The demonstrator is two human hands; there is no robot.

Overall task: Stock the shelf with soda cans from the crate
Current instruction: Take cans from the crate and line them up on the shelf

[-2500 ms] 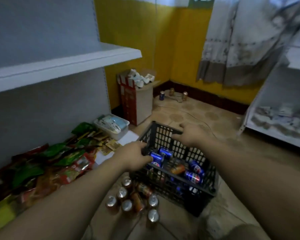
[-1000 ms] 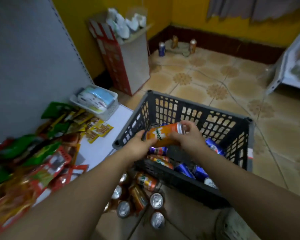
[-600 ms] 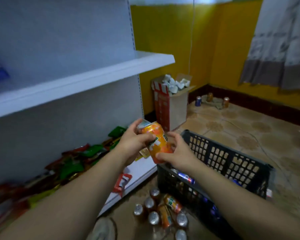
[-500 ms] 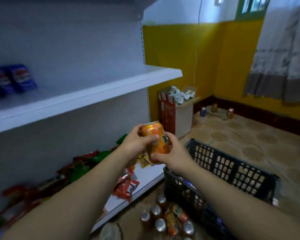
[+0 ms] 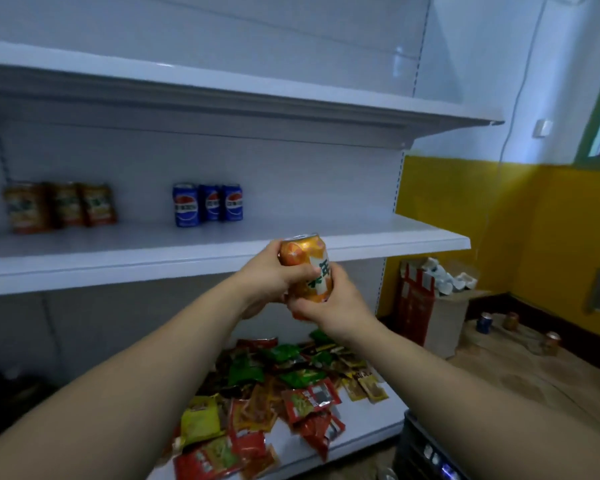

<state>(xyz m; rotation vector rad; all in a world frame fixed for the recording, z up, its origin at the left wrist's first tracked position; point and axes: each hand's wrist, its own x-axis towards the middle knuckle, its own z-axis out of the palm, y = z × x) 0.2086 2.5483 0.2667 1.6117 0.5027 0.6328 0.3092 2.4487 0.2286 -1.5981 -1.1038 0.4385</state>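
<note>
White shelf (image 5: 361,244) ahead of you carries three blue cans (image 5: 207,203) and three brownish cans (image 5: 59,206) at the back; crate (image 5: 426,448) corner shows low right. Your left hand (image 5: 269,277) and right hand (image 5: 331,308) both wrap one orange can (image 5: 307,268), upright, in front of the shelf edge.

Glossy metal orange can (image 5: 305,268); smooth white shelf (image 5: 222,251), perhaps painted metal; shiny snack packets (image 5: 291,393).

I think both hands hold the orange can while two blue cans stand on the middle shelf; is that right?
Not quite: the head view shows three blue cans on the middle shelf. The left hand and right hand hold the orange can.
</note>
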